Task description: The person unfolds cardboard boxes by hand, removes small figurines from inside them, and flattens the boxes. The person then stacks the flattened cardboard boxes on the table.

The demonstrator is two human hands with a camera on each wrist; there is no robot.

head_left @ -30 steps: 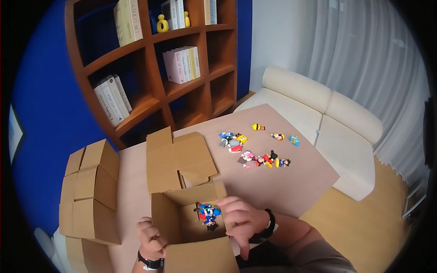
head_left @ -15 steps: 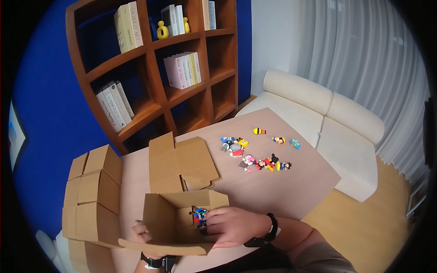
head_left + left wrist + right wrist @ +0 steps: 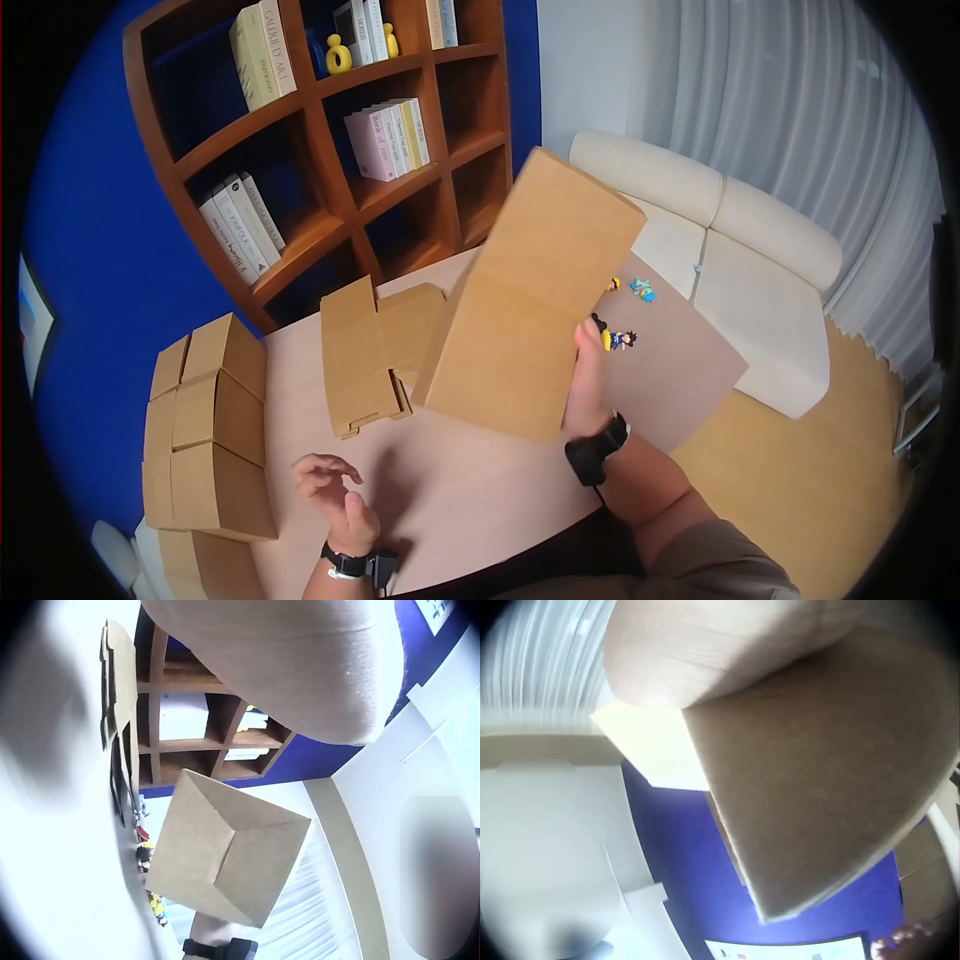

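Note:
A cardboard box (image 3: 540, 290) is lifted and tilted above the table in the head view, its outer side and a flap facing the camera. My right hand (image 3: 590, 385) grips its lower right edge, thumb on the outside; the right wrist view has this hand (image 3: 735, 649) against a large cardboard panel (image 3: 825, 772). The box (image 3: 225, 859) also shows in the left wrist view. Over the table, my left hand (image 3: 338, 500) is held up with loosely bent fingers and nothing in it. Small figures, one blue (image 3: 642, 290) and one dark-haired (image 3: 625, 340), lie beyond the box, which hides others.
Flattened cardboard (image 3: 350, 350) lies on the table (image 3: 450, 500), left of the lifted box. Several closed boxes (image 3: 210, 430) are stacked at the table's left edge. A wooden shelf (image 3: 310, 110) with books stands behind, and a cream sofa (image 3: 770, 310) is at the right.
The box has risen from the near table edge and turned, so its inside and the figures in it no longer show in the head view. My left hand has come off it.

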